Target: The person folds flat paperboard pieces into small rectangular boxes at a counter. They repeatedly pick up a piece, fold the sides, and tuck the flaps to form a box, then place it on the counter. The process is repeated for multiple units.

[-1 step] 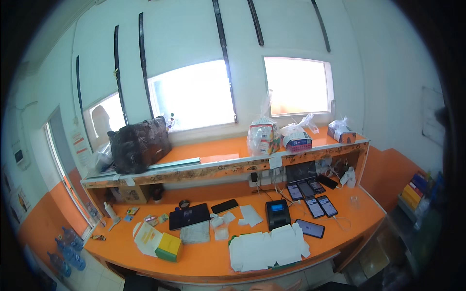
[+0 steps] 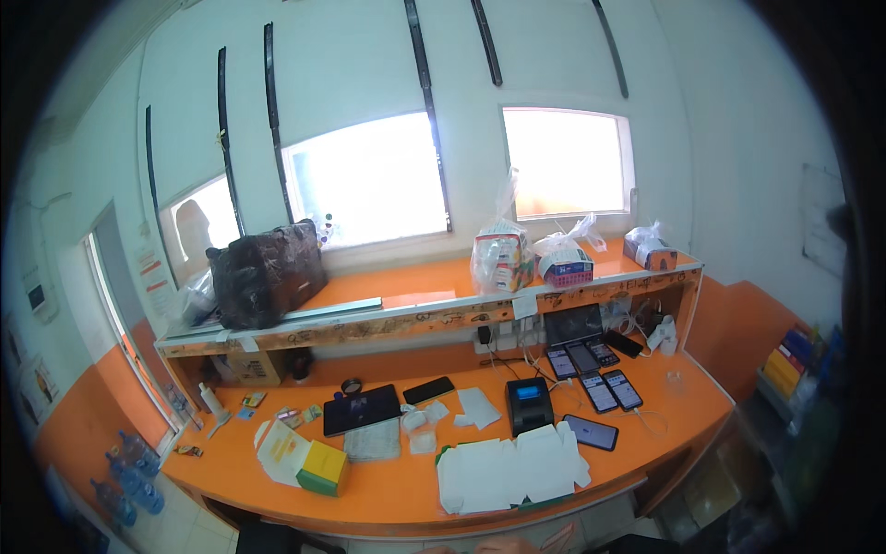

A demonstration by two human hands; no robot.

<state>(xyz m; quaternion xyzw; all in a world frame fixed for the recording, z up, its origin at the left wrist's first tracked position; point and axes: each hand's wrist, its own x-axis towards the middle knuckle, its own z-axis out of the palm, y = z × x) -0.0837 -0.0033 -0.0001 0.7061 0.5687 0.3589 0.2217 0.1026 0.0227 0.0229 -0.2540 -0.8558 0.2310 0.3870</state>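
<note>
Only a sliver of our hand [image 2: 503,547] shows at the bottom edge, centre; we cannot tell which hand it is or whether it is open or closed. Nearest it, low centre, lie flat white paper sheets [image 2: 510,471] on the glossy orange counter [image 2: 397,494]. To their left sits a yellow-and-green box [image 2: 322,466]; above them, a boxy black card terminal [image 2: 530,404]. Slim dark phones [image 2: 602,380] lie right of centre. On the upper shelf stand a dark soft bag [image 2: 266,271] and crinkled clear plastic bags [image 2: 503,251].
</note>
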